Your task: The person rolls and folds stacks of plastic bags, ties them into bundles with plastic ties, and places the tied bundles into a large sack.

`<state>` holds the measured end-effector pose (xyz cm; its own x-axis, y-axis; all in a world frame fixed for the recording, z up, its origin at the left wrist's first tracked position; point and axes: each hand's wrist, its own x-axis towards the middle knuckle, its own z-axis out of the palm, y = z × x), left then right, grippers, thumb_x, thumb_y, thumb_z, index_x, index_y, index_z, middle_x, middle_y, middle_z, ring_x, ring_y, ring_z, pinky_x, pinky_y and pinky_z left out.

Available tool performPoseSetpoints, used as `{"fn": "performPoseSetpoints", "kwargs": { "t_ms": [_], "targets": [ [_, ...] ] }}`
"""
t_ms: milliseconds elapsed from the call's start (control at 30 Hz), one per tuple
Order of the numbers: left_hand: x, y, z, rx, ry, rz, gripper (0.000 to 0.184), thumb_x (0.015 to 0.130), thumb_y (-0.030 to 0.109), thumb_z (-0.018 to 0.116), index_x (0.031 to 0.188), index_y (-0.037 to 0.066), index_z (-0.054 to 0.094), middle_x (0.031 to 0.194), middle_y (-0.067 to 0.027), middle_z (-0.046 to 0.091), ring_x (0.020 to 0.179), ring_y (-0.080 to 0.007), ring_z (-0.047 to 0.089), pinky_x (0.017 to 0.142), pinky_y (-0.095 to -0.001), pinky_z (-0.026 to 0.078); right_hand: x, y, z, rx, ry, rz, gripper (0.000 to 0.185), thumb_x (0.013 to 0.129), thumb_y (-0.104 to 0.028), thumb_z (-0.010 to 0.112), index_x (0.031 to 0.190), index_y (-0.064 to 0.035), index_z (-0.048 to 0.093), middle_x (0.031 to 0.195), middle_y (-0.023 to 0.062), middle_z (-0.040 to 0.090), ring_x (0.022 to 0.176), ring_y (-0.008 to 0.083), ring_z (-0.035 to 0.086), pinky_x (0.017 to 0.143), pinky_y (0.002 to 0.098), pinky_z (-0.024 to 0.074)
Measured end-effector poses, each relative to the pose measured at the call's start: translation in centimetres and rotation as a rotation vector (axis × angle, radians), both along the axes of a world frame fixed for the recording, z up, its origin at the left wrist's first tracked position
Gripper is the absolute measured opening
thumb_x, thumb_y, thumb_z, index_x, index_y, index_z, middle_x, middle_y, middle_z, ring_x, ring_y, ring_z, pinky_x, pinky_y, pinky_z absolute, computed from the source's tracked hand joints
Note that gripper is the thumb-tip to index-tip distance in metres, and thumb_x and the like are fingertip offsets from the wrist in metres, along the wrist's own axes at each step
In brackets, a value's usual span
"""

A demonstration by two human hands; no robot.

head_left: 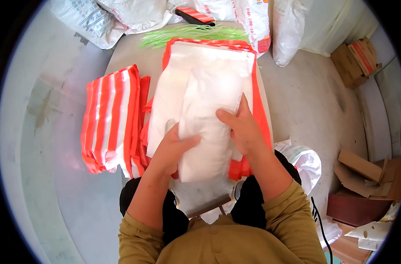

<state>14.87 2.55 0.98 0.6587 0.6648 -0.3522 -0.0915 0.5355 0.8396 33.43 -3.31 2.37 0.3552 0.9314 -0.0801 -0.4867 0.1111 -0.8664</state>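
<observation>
Between my two hands is a bundle of thin white plastic bags [209, 145], long and flat with a soft, wrinkled surface. My left hand [176, 147] grips its left edge, thumb on top and fingers underneath. On the right edge my right hand [243, 127] does the same, its thumb pressing the upper face. Below the bundle lies a wide white plastic layer [165, 105] over a stack of red plastic bags [263, 105], whose edges stick out around it. The fingers under the bundle are mostly hidden.
To the left sits a pile of red-and-white striped bags [110, 123]. Pale green strips [191, 35] lie at the table's [134, 57] far end, near a black-and-red object [196, 16]. Full white sacks [253, 22] stand behind. Cardboard boxes [354, 61] are on the right.
</observation>
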Motion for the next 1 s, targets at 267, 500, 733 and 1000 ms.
{"fn": "performPoseSetpoints", "kwargs": {
  "t_ms": [267,500,733,1000],
  "targets": [
    [-0.2,-0.5,-1.5,0.130,0.142,0.008,0.087,0.081,0.001,0.077,0.153,0.002,0.027,0.139,-0.0135,0.052,0.124,-0.0227,0.055,0.104,-0.0379,0.047,-0.5,1.3,-1.0,-0.068,0.064,-0.120,0.062,0.093,-0.004,0.059,0.149,0.0007,0.031,0.134,0.0147,0.054,0.121,0.0230,0.055,0.102,0.0351,0.0472],
    [-0.5,-1.0,-1.6,0.302,0.133,0.045,0.097,0.079,0.005,0.077,0.156,-0.001,0.019,0.143,-0.0162,0.047,0.126,-0.0235,0.053,0.104,-0.0355,0.045,-1.6,0.9,-3.9,-0.114,-0.188,-0.080,0.082,0.090,-0.014,0.069,0.154,0.0022,0.020,0.139,0.0201,0.050,0.124,0.0276,0.053,0.105,0.0367,0.0447],
    [-1.5,-0.5,-1.8,0.521,0.151,-0.119,0.097,0.082,0.010,0.076,0.159,0.009,0.016,0.142,-0.0194,0.047,0.123,-0.0247,0.055,0.101,-0.0339,0.047,-1.6,0.5,-2.2,-0.111,-0.060,-0.018,0.077,0.083,-0.008,0.075,0.146,0.0016,0.032,0.131,0.0173,0.056,0.114,0.0267,0.060,0.096,0.0383,0.0526],
    [-9.5,4.9,0.2,0.801,0.679,0.393,0.020,0.092,0.006,0.060,0.110,-0.001,0.066,0.096,-0.0127,0.071,0.086,-0.0197,0.068,0.077,-0.0321,0.053,2.3,0.6,-2.1,-0.062,-0.014,-0.149,0.071,0.085,0.000,0.069,0.148,-0.0039,0.037,0.136,0.0133,0.056,0.123,0.0270,0.057,0.104,0.0401,0.0475]
  ]
}}
